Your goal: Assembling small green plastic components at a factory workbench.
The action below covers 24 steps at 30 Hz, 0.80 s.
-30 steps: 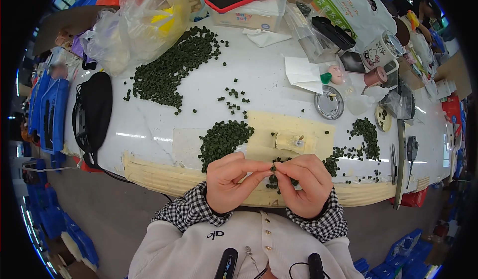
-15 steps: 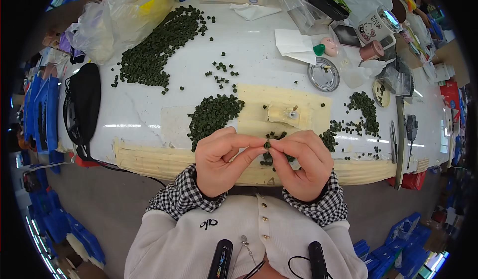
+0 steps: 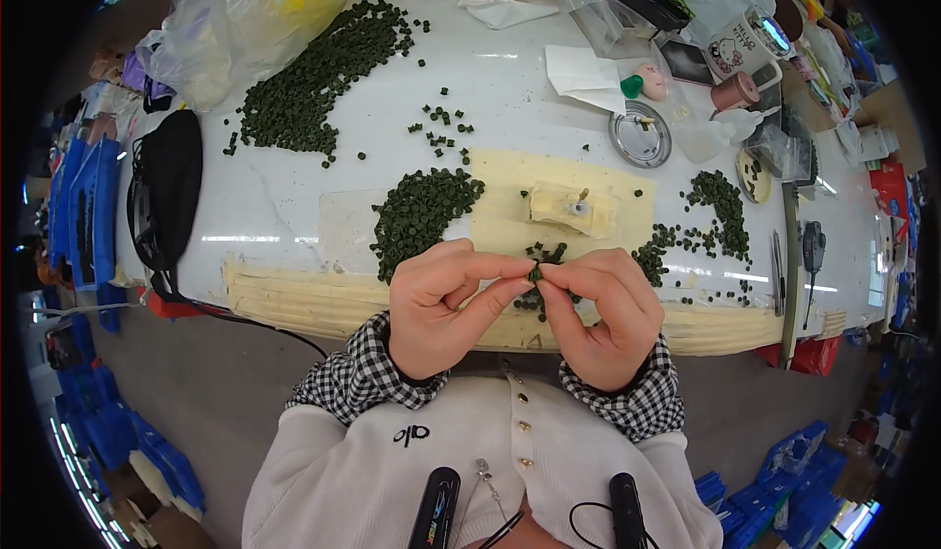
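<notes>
Worktop: white worktop (image 3: pixel 529 88) is being seen from above, its near edge covered by a pale yellow strip (image 3: pixel 294 299).
Left hand: left hand (image 3: pixel 441 304) is being held just above the near edge, its grip closed by thumb and forefinger on a small green piece (image 3: pixel 535 274).
Right hand: right hand (image 3: pixel 603 314) is being held against the left, fingertips meeting; its grip is closed on the same green piece from the other side.
Green piece: it is being pinched between both hands, above the yellow strip and in front of the person's chest.
Near pile: a heap of green pieces (image 3: pixel 421 211) is lying just beyond the left hand, beside a yellow mat (image 3: pixel 510 206).
Block: a small cream block (image 3: pixel 559 201) is sitting on the mat, beyond the hands.
Far pile: a larger spread of green pieces (image 3: pixel 314 83) is lying at the far left, next to a clear plastic bag (image 3: pixel 245 20).
Right pile: more green pieces (image 3: pixel 720 211) are scattered at the right, near a round metal lid (image 3: pixel 639 134).
Black pouch: a black pouch (image 3: pixel 169 191) is lying at the left end of the worktop.
Sleeves: checked cuffs (image 3: pixel 358 377) are being worn under a white top.
</notes>
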{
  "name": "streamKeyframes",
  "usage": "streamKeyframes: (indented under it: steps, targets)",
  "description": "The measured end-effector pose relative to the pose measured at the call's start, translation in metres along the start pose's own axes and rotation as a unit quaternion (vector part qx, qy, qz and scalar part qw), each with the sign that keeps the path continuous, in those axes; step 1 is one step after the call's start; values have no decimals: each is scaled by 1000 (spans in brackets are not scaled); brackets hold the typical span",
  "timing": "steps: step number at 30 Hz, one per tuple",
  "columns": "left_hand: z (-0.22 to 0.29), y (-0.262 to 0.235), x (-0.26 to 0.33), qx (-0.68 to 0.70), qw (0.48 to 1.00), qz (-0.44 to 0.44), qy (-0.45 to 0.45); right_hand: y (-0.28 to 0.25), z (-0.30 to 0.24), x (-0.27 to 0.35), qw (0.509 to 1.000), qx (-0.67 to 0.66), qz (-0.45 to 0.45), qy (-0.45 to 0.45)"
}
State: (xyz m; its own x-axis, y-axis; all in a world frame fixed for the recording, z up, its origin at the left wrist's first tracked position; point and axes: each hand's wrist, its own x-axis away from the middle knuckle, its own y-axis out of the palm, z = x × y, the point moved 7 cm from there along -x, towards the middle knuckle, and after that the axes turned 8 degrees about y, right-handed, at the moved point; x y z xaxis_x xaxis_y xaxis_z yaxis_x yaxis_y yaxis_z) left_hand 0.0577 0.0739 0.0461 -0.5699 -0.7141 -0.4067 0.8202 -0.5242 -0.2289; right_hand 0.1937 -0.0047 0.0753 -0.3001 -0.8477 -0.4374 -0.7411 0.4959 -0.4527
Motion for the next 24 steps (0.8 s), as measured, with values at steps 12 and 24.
streamKeyframes:
  steps: [12,24]
  targets:
    - [7,0,1,-16,999,12,26,-1,-2,3,1000,-1,5,-14]
    - [10,-1,2,-25,998,7,50,1,-6,3,999,6,10,-49]
